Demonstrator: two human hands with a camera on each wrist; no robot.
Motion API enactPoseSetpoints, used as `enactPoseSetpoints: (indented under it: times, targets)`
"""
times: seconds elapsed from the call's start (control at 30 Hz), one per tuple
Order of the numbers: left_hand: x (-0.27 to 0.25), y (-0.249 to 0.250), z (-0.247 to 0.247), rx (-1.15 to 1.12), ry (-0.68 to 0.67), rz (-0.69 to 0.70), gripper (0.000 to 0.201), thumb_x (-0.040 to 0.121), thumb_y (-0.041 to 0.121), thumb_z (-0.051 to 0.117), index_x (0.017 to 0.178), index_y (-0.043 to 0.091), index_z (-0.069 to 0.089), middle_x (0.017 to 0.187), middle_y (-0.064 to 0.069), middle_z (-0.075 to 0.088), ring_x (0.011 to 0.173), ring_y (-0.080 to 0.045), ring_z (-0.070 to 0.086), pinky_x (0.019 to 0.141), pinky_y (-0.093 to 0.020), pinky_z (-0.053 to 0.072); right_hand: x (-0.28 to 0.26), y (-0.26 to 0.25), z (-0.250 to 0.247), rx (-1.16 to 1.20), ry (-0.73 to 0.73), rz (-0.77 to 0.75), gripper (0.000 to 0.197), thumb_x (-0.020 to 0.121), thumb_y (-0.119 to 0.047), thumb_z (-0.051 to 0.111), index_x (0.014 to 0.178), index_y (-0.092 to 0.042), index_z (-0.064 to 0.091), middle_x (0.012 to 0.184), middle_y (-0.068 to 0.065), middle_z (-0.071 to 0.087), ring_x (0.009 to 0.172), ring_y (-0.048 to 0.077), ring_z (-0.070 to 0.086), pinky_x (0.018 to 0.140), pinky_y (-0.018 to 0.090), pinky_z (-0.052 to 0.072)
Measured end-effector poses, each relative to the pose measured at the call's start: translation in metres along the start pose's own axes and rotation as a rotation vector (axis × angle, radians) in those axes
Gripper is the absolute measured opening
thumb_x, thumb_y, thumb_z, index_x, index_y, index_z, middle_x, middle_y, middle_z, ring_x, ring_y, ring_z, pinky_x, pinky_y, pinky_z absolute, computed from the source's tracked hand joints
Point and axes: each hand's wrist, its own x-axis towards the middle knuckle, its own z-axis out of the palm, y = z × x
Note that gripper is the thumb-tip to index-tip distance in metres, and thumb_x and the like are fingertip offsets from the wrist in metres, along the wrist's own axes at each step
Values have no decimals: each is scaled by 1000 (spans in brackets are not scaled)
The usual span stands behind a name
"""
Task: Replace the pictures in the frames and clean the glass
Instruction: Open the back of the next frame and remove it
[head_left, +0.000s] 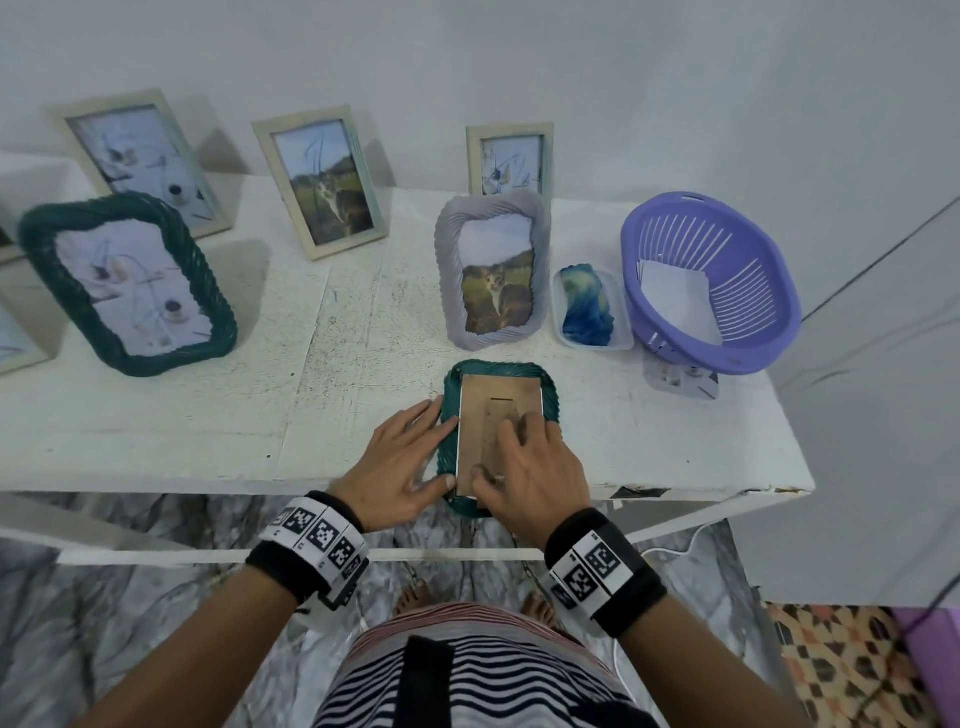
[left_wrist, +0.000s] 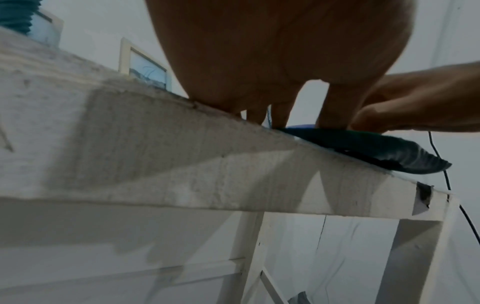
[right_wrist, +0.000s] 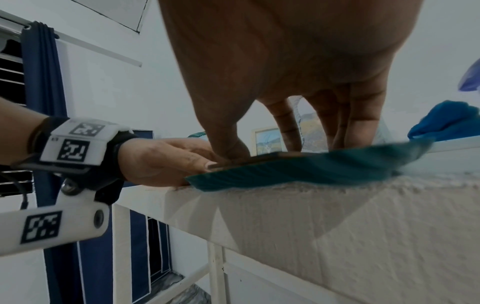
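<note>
A dark green frame (head_left: 500, 375) lies face down at the front edge of the white table (head_left: 208, 415), with its brown back board (head_left: 488, 410) facing up. It hangs a little over the edge. The left hand (head_left: 397, 457) lies flat with straight fingers on the frame's left side and holds it still. The right hand (head_left: 530, 467) bends its fingers and thumb down onto the back board. It seems to be pushing or pulling the board, but which one cannot be told.

This frame looks only part done. It is not standing up yet. Six more frames stand farther back, some with a cat picture and some with cups. Which ones are finished cannot be told. A blue cloth (head_left: 587, 306) sits in a clear tray, so the glass may still need wiping. A purple basket (head_left: 748, 332) holds white paper.

The table is rough and painted white. It stands by a pale wall, on a grey marble floor.
</note>
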Motion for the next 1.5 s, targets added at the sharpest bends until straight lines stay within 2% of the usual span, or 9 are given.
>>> enactPoseSetpoints:
  times: [0.17, 0.43, 0.6, 0.77, 0.87, 1.0, 1.17, 1.33, 1.5]
  targets:
    - [-3, -3, 5, 99, 94, 75, 72, 96, 61, 27, 155, 20, 21, 164, -5, 9, 151, -19, 4, 119, -39, 12, 3, -8, -11, 26, -48, 47, 51, 79, -41, 50, 121, -13, 46, 97, 15, 56, 83, 32, 52, 62, 36, 43]
    - [-4, -5, 3, 167, 80, 74, 72, 98, 62, 23, 155, 19, 24, 164, -9, 13, 151, -24, 10, 119, -44, 19, 7, 5, -38, 334, -77, 90, 43, 86, -28, 52, 124, -16, 38, 92, 8, 61, 81, 32, 59, 64, 34, 40]
    - [-6, -4, 4, 139, 86, 62, 72, 98, 63, 22, 156, 21, 21, 164, -7, 10, 151, -19, 4, 120, -40, 12, -4, 38, -51, 865, -114, 326, 27, 87, -19, 50, 113, -26, 48, 113, 4, 63, 86, 25, 64, 77, 45, 54]
    - [-6, -3, 5, 145, 79, 53, 73, 97, 64, 19, 156, 21, 18, 164, -5, 7, 151, -15, -1, 120, -32, 2, -24, 73, -70, 1364, -66, 462, 34, 90, 8, 41, 113, -12, 54, 108, 18, 67, 89, 33, 68, 80, 45, 58]
    - [-6, -2, 6, 133, 94, 52, 73, 98, 64, 21, 156, 21, 21, 164, -5, 10, 150, -13, 0, 119, -28, -1, -31, 96, -80, 1284, -4, 454, 31, 90, 7, 44, 110, -12, 57, 112, 14, 66, 91, 32, 69, 83, 49, 57]
    - [-5, 1, 5, 115, 108, 48, 74, 97, 66, 18, 156, 22, 22, 163, -3, 10, 149, -9, -1, 117, -25, -4, -29, 115, -86, 754, 29, 309, 26, 89, -9, 57, 109, -26, 58, 110, -7, 65, 88, 17, 68, 75, 36, 57]
    - [-6, 1, 5, 108, 93, 36, 76, 95, 69, 15, 156, 24, 18, 163, 0, 6, 148, -2, -10, 117, -25, -6, -18, 107, -61, 264, -94, 170, 36, 84, -23, 59, 119, -23, 51, 94, 6, 59, 81, 28, 56, 68, 33, 42]
    - [-5, 1, 6, 113, 92, 25, 76, 96, 69, 15, 156, 24, 19, 164, -2, 9, 150, -9, -3, 119, -27, -3, -18, 94, -28, -68, -232, 246, 49, 89, -33, 49, 135, -18, 41, 125, 14, 47, 104, 34, 46, 80, 38, 43]
    - [-6, 1, 7, 113, 90, 21, 76, 95, 70, 14, 156, 25, 17, 164, -1, 8, 150, -9, -3, 119, -30, -1, -15, 74, -22, -78, -37, 97, 42, 83, -36, 50, 117, -14, 58, 122, 17, 52, 102, 39, 49, 83, 45, 46]
